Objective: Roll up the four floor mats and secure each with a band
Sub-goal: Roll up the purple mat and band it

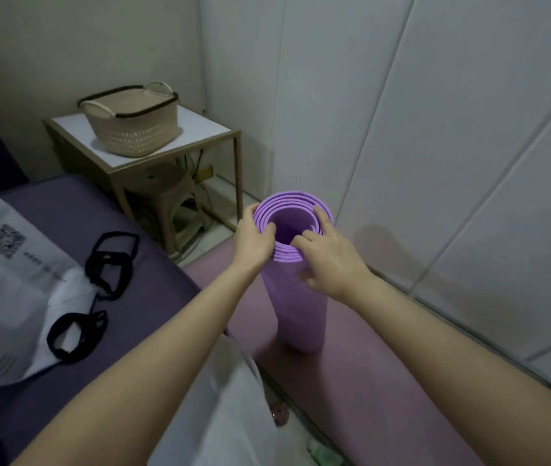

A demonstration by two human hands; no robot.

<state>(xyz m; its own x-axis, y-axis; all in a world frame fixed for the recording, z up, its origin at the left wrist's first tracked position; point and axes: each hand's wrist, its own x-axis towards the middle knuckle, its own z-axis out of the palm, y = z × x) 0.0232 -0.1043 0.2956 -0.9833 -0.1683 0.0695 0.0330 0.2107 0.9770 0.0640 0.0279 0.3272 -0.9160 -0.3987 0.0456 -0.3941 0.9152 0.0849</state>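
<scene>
Here, a rolled mat [301,307] stands upright on the floor beside the bed [65,210]. The left hand [254,245] and right hand [331,260] pinch its top rim, fingers curled inside. Bands [98,261] lie leftward near the bed's edge, closer to the left hand.

Slim pickings for print here: a QR code [5,245] sat on the white bag [15,297] at the left of the frame. Just right of the code ran a line of small dark characters [37,258], too blurred to read. Nothing in view could actually be read.
</scene>
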